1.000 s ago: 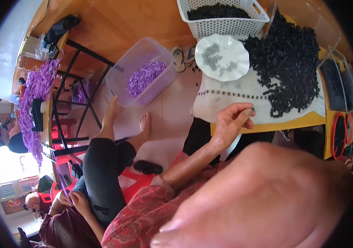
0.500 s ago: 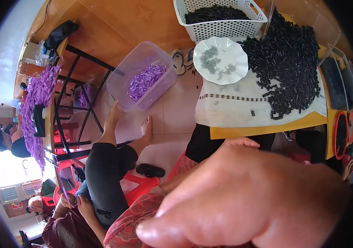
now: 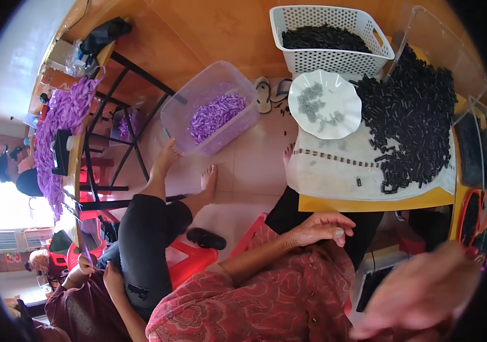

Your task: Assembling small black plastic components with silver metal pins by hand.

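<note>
My left hand hangs over my lap, just below the front edge of the yellow table. Its fingers are loosely bent with the thumb apart, and nothing shows in them. My right hand is raised close at the lower right, smeared by motion, so its fingers and anything in them cannot be made out. Beyond both hands, a heap of small black pieces lies on a white cloth. A wavy-rimmed white plate holds small clear pieces.
Behind the plate stands a white perforated basket of black pieces. On the floor is a clear tub with purple pieces. To the left, another person sits near a table piled with purple strips. A red-rimmed container is at right.
My right hand has dropped away from the camera towards the lower right. My left hand and patterned top, mostly hidden before, now show. The whole view has shifted slightly.
</note>
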A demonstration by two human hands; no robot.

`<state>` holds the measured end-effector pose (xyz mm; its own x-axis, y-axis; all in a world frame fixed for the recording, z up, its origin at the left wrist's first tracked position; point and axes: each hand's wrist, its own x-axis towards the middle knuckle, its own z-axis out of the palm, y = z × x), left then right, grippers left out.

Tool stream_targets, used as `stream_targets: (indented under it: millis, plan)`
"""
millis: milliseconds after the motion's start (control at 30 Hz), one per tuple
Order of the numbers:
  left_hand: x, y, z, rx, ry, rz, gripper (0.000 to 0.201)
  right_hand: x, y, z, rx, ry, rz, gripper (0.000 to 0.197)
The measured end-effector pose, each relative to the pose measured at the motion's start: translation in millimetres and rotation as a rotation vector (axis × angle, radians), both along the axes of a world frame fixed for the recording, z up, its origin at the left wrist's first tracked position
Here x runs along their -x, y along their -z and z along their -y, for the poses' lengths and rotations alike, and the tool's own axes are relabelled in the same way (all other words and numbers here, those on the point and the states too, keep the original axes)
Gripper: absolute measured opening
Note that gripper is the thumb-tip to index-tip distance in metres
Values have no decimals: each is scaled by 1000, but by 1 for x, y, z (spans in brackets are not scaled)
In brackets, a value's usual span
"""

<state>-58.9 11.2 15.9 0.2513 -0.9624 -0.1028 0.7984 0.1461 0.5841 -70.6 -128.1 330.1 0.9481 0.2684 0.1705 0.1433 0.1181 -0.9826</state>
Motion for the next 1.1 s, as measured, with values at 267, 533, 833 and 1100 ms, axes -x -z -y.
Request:
stream_targets:
  millis: [267, 533, 833, 1100]
  plan:
    - [-23, 5, -13, 19, -45, 35, 39, 14, 59, 9, -80, 1018, 137, 26]
    - [-25, 2, -12, 47, -26, 94, 40, 14, 199, 84, 575, 1242, -65, 11]
    - [-27, -1, -11, 22, -34, 162, 42, 11, 267, 91, 1232, 1222, -66, 30]
    - [-27, 4, -11, -21, -22, 201, 41, -19, 274, 102, 1426, 1147, -133, 42]
